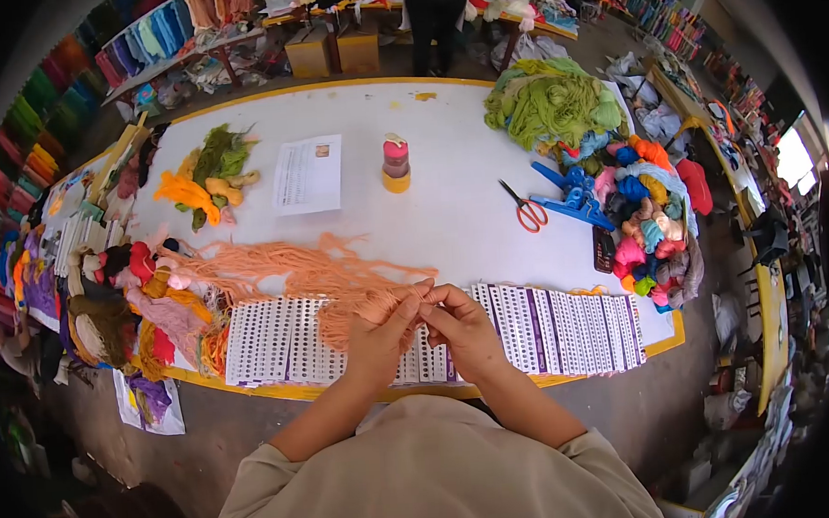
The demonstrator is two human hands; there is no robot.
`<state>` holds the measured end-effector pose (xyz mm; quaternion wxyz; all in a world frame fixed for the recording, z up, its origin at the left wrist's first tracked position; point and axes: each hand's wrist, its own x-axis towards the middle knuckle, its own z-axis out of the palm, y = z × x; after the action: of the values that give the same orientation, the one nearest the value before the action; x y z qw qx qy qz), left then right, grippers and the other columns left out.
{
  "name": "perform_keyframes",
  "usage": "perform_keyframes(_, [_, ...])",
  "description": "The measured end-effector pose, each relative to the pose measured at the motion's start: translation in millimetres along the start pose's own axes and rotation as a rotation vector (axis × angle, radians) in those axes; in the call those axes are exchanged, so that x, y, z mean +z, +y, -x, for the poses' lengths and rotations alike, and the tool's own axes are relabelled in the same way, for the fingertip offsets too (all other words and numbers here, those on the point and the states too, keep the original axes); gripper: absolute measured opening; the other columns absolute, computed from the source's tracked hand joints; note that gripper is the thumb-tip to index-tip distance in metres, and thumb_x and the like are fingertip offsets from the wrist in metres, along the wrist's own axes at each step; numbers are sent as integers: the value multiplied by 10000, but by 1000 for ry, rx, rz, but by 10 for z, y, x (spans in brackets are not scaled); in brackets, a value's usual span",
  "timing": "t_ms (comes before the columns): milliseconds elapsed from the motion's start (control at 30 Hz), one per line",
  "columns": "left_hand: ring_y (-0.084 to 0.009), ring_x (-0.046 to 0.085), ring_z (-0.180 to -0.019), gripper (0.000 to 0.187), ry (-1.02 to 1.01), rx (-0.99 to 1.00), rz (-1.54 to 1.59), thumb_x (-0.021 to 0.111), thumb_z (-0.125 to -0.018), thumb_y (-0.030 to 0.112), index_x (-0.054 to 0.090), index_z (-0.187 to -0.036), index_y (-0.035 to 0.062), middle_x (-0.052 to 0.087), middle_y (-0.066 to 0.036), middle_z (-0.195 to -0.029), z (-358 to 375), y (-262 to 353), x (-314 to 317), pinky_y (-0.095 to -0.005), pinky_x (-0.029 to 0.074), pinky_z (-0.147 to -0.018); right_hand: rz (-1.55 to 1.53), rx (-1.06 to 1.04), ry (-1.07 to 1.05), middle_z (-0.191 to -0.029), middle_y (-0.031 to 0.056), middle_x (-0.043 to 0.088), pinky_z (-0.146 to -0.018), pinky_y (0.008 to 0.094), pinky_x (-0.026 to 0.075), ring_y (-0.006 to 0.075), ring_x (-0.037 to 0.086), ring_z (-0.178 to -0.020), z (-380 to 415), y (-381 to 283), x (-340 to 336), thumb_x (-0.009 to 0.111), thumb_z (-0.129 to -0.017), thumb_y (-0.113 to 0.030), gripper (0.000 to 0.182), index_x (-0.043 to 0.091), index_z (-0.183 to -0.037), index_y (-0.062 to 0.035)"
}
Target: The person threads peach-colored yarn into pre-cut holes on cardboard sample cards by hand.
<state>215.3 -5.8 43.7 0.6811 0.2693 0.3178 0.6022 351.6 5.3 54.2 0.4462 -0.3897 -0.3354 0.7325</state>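
Note:
A long bundle of peach yarn stretches over the white table from the left to my hands. My left hand is closed around its right end, and some strands hang down beneath the fingers. My right hand meets the left at the fingertips, pinched on the end of the yarn. Exactly which strands lie between the fingertips is too small to make out. Below both hands a row of white and purple punched cards runs along the table's near edge, partly covered by my hands and the yarn.
Orange-handled scissors lie beside a blue plastic tool. Colourful skeins and green yarn pile up at right, more skeins at left. A printed sheet and stacked thread spools occupy the middle. A person stands beyond.

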Motion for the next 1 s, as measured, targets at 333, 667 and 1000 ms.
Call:
perform_keyframes(333, [-186, 625, -984, 146, 87, -189, 145, 489, -955, 87, 598, -992, -4, 586, -162, -1248, -566, -327, 42, -286, 508, -825, -244, 334, -146, -682, -38, 498, -455, 200, 271, 48, 360, -511, -278, -311, -708, 566, -928, -146, 56, 551, -939, -94])
perform_keyframes(667, [-44, 353, -488, 61, 670, -192, 399, 501, -906, 32, 558, -904, 52, 427, 23, -648, -580, 553, -2569, -162, 273, -377, -427, -167, 418, -855, 36, 644, -896, 390, 477, 182, 627, -834, -174, 12, -4275, 563, -953, -292, 208, 565, -866, -102])
perform_keyframes(1000, [-3, 304, -458, 229, 674, -126, 115, 503, -966, 201, 605, -1124, 70, 460, 54, -676, -409, 990, -2861, -151, 252, -389, 872, 53, 1351, -923, 58, 609, -773, 285, 507, 125, 607, -905, 381, -564, -6318, 471, -897, -153, 143, 516, -1002, -67])
